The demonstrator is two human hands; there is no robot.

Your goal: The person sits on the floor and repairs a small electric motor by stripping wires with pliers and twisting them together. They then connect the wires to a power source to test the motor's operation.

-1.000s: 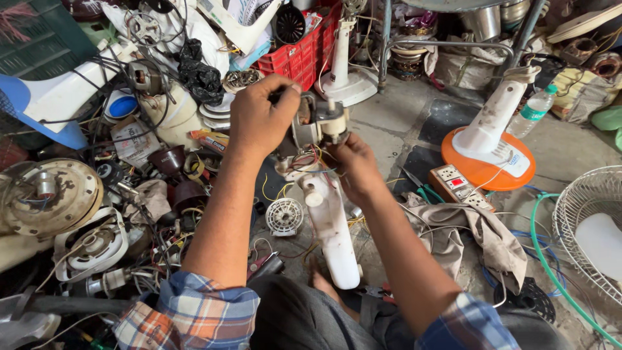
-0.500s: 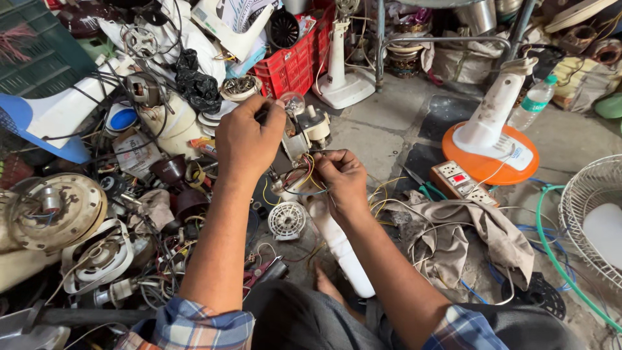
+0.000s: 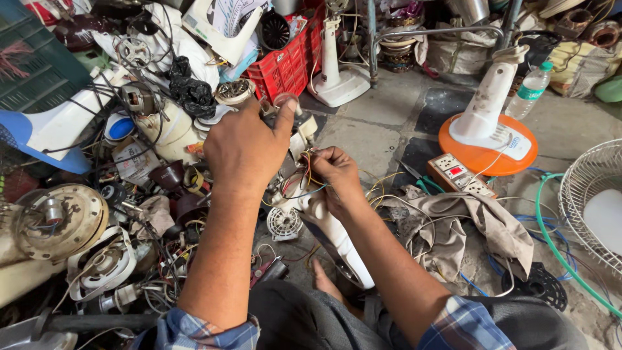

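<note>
While two fan stands (image 3: 483, 113) wait behind, left hand (image 3: 249, 146) grips one motor (image 3: 295, 123); right hand (image 3: 337, 175) pinches wires (image 3: 299, 180).

A fan repair workshop: fan motors (image 3: 55, 220), fan stands (image 3: 483, 113) and loose wires (image 3: 414, 223) cover the concrete floor (image 3: 389, 123).

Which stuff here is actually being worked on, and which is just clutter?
In hand:
left hand on fan motor
right hand in coloured wires
white fan stand

Lying about:
red crate
power strip
water bottle
orange fan base
grey cloth
</note>
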